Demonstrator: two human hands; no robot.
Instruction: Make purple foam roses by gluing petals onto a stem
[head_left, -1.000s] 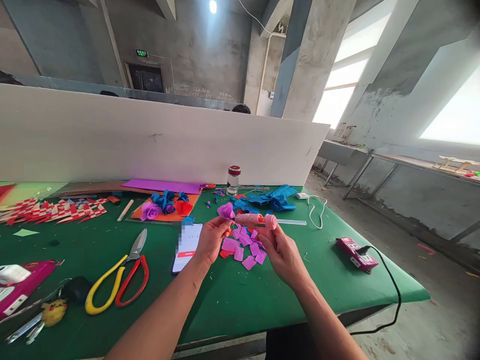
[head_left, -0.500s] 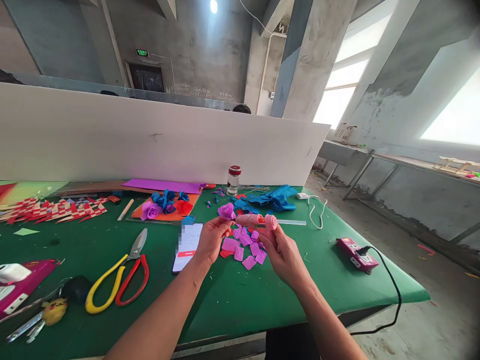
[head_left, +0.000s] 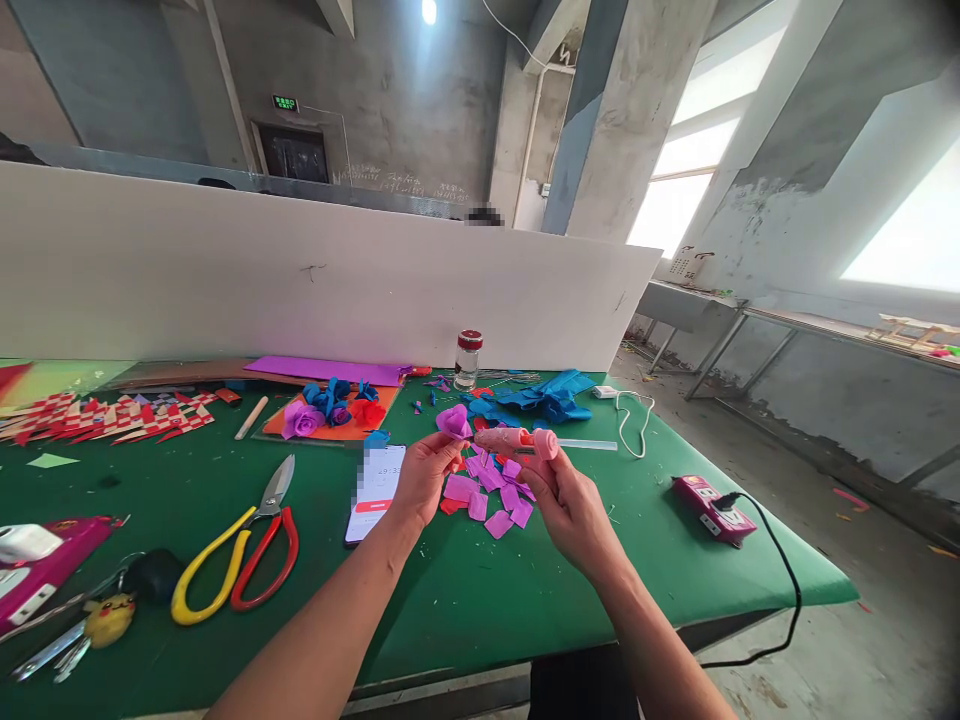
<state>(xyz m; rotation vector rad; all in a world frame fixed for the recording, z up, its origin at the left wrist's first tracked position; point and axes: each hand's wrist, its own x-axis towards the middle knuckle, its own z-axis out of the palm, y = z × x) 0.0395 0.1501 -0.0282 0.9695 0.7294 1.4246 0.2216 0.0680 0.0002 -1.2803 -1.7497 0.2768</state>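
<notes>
Between the fingertips of my left hand (head_left: 421,482) is a purple paper flower (head_left: 453,421), held upright by its base. My right hand (head_left: 574,512) is closed around a pink hot glue gun (head_left: 517,441), its nozzle pointing left at the flower's base. Whether the tip touches the flower I cannot tell. A clear glue stick (head_left: 589,445) sticks out of the gun's back end. Below both hands, loose purple paper petals (head_left: 477,506) lie scattered with some red ones. A phone (head_left: 375,490) rests just left of my left hand.
Scissors (head_left: 259,540) lie left on the green table (head_left: 465,620). Behind are finished paper flowers (head_left: 302,419), a glass jar (head_left: 468,360) and blue crepe paper (head_left: 551,397). A power strip (head_left: 712,510) with a black cord sits right. A white board (head_left: 322,280) stands along the back.
The glue gun in my right hand has shifted slightly to the right, its nozzle a little off the flower. My left hand keeps the flower almost still.
</notes>
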